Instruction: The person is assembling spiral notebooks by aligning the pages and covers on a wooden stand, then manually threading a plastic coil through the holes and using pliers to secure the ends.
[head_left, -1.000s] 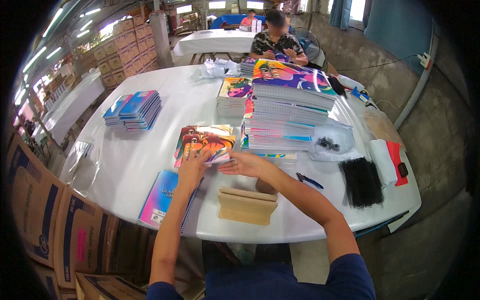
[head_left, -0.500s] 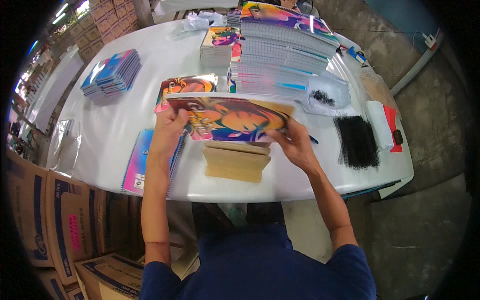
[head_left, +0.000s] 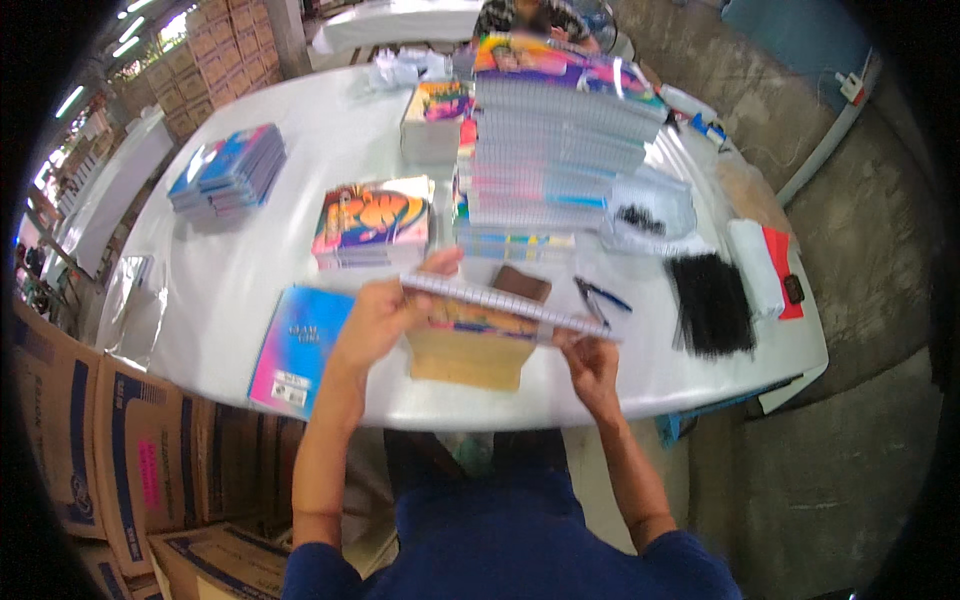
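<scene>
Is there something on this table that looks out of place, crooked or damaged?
Nothing looks damaged or spilled. Only the tall stack of spiral notebooks looks slightly untidy: its layers do not line up, and some edges stick out. The left hand and the right hand hold one spiral notebook tilted above the white table.

A warehouse-style packing room for school notebooks.

A long white table (head_left: pixel 250 290) carries a tall stack of colourful spiral-bound notebooks (head_left: pixel 565 140). Left of the table, printed brown cardboard cartons (head_left: pixel 110 450) stand on the floor; beyond it, more brown cartons (head_left: pixel 225 50) are stacked high. Right of the table lies bare concrete floor (head_left: pixel 860 250).
</scene>
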